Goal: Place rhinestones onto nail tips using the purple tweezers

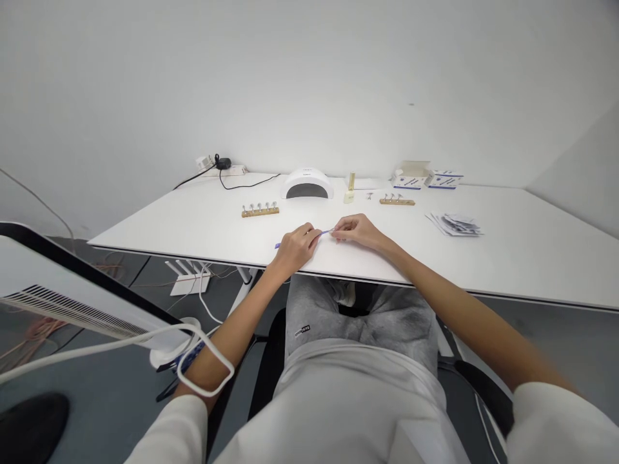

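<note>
My left hand (298, 247) is closed around a thin purple stick (277, 245), whose ends stick out on both sides of the fist. Its kind is too small to make out. At the stick's right end, my right hand (355, 231) pinches with thumb and fingertips; whatever lies between them is hidden. Both hands are low over the white table near its front edge. Beyond my left hand stands a wooden strip (260, 212) bearing several small metal stands. Behind the hands is a white arched nail lamp (307, 175).
A second wooden strip with stands (396, 202) and a small yellowish bottle-like item (350, 190) are farther back. Flat paper packets (457, 225) lie right, before two small boxes (411, 176). A black cable (249, 185) crosses the back left. A white cable (206, 386) loops over my left forearm.
</note>
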Tool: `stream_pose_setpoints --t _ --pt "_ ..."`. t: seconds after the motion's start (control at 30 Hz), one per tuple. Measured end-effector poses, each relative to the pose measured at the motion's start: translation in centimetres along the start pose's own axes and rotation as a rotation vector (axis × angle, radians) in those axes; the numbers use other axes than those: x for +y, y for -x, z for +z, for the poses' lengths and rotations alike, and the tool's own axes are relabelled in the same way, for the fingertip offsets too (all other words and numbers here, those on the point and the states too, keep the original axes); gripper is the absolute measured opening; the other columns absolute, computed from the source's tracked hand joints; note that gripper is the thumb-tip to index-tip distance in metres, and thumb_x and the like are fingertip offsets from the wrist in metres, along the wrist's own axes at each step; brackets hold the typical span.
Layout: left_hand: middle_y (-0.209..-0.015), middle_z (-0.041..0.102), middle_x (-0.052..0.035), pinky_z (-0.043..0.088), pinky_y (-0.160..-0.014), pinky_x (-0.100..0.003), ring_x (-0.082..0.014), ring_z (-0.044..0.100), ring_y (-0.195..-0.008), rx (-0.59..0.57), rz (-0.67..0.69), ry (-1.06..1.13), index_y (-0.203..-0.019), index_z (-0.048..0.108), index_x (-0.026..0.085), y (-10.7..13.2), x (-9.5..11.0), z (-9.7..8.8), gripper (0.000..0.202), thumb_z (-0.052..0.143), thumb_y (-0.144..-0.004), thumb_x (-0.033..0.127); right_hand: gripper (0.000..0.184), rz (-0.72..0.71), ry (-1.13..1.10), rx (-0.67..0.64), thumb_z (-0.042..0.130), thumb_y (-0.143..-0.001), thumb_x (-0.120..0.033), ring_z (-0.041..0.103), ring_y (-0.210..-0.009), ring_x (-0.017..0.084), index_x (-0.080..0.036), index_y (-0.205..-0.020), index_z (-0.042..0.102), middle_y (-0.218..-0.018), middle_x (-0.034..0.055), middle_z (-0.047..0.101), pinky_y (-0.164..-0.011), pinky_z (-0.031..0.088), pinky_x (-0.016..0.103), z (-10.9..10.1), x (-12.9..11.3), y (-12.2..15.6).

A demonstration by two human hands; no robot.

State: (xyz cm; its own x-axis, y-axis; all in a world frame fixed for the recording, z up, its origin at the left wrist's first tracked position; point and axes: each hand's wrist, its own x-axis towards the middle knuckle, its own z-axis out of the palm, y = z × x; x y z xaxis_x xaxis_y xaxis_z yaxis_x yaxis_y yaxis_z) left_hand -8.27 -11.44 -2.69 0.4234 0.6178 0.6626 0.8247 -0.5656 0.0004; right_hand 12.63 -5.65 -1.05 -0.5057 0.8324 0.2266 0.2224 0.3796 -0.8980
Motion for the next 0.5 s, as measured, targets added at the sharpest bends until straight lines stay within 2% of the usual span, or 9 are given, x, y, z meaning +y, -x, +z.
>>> stream_pose_setpoints --t 0.23,0.5 --pt "-0.093 0.064 -0.0076 0.045 -0.063 -0.025 -0.0154 0.062 -0.080 -0.014 0.010 -0.018 -0.100 0.063 0.016 0.13 -0.08 0.21 0.027 0.036 -0.096 0.021 0.029 -0.011 -0.004 0.007 0.076 -0.066 -0.040 0.059 -0.058 0.013 -0.013 -0.074 0.069 -0.062 0.0044 0.067 -0.054 0.042 0.025 -0.03 -0.20 0.02" --pt "-0.091 0.062 -0.0081 0.041 -0.057 -0.025 -0.0167 0.060 -0.078 -0.051 0.012 -0.122 -0.099 0.064 0.018 0.29 0.22 0.09 0.029 0.035 -0.094 0.017 0.020 -0.128 0.177 0.081 0.070 -0.071 -0.030 0.049 -0.052 0.009 -0.015 -0.060 0.064 -0.054 0.0003 0.061 -0.052 0.036 0.024 0.17 -0.57 0.16"
